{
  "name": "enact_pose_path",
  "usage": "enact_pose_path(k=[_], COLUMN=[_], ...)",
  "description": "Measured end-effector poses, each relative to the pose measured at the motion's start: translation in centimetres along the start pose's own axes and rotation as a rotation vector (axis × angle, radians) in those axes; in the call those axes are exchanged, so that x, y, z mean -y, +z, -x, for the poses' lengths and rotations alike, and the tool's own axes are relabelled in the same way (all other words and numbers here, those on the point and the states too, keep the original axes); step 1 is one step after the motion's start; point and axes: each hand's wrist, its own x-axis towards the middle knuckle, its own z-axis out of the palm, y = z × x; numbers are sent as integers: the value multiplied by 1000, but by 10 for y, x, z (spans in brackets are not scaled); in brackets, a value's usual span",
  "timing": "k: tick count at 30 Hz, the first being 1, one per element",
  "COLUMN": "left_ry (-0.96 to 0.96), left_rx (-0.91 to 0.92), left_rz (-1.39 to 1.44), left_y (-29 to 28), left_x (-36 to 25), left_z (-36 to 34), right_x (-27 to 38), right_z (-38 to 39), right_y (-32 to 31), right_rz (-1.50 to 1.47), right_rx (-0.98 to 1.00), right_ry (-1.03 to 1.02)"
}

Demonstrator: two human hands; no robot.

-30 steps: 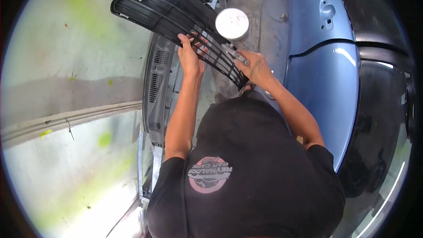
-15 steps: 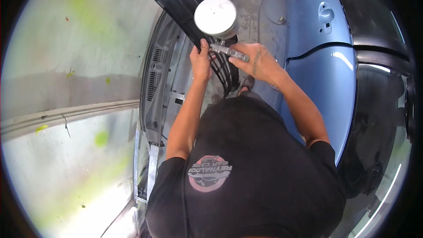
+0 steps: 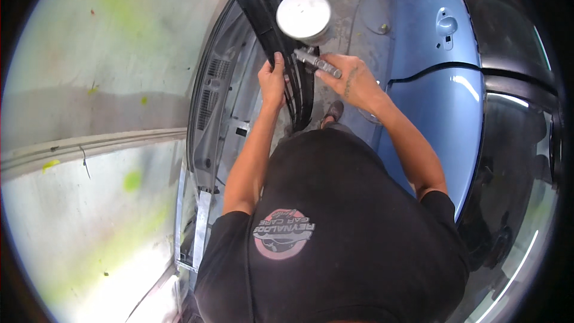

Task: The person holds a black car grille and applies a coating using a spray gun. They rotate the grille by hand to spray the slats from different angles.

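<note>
My left hand [image 3: 273, 84] is closed on the edge of a long black slatted car grille [image 3: 262, 9], thumb on the near side. The grille stretches from the far end above my hand down toward my legs. My right hand [image 3: 353, 81] is wrapped round a metal spray gun [image 3: 318, 62], whose grip is mostly hidden. On top of the gun sits a round paint cup [image 3: 304, 14] with a white lid, covering part of the grille. The gun is close to the grille, just right of my left thumb.
Left of me, a dark plastic car trim panel [image 3: 206, 119] with vents rests on a metal stand [image 3: 202, 230], beside a paint-marked pale wall [image 3: 89, 107]. At right stands a car with blue body panels [image 3: 433, 125]. A hose [image 3: 359, 9] lies on the floor ahead.
The grille has swung to the right and turned, so it looks narrower. The spray gun and its cup have shifted slightly right with my right hand. Both hands keep their hold.
</note>
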Motion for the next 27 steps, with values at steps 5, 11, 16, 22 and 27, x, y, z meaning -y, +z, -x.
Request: enact_pose_path(k=[5,11,16,22,27], left_ry=[47,21,42,76,79], left_rx=[10,-20,-118,-110,-100], left_rz=[-43,-6,83,106,136], left_y=[-3,-8,-12,-7,-5], left_x=[7,5,-1,-13,-23], left_z=[-3,-5,-8,-6,-15], right_x=[9,-9,-16,-35,-48], right_z=[-9,-5,-7,-3,1], right_y=[-2,15,9,26,28], right_rz=[-66,10,48,7,67], right_rx=[-1,-45,17,13,110], right_ry=[39,17,119,171,253])
